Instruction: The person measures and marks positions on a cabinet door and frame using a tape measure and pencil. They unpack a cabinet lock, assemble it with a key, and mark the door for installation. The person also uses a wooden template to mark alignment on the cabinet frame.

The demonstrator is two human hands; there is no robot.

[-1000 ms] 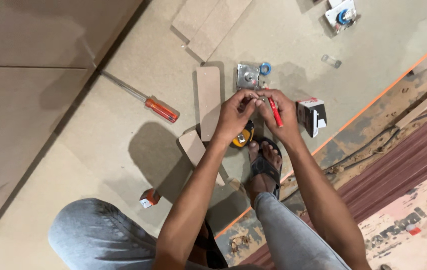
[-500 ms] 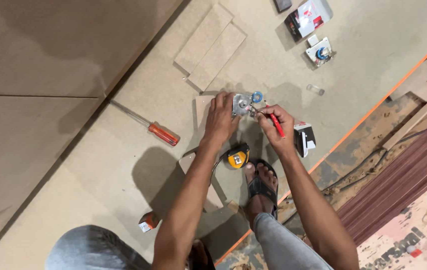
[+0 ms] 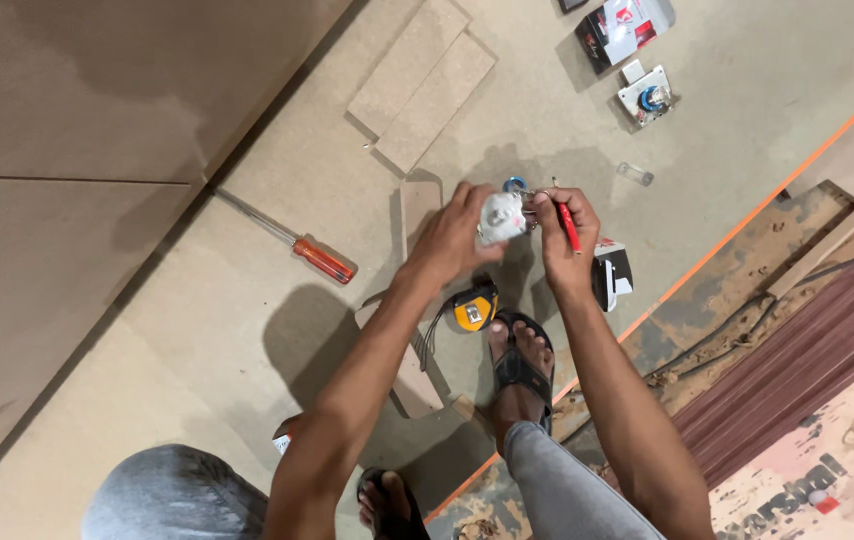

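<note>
Head view | left hand [image 3: 452, 238] fingers curled round a small white fitting [image 3: 500, 216], raised above the board floor [image 3: 197, 310] | right hand [image 3: 559, 235] pinching a red pen [image 3: 569, 226] just beside the fitting | tape measure [image 3: 474, 309] below | screwdriver [image 3: 307, 251] well left

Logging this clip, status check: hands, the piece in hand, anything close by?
Left hand grips small white fitting. Right hand holds red pencil at the fitting. Yellow tape measure below the hands, orange-handled screwdriver off left.
</note>
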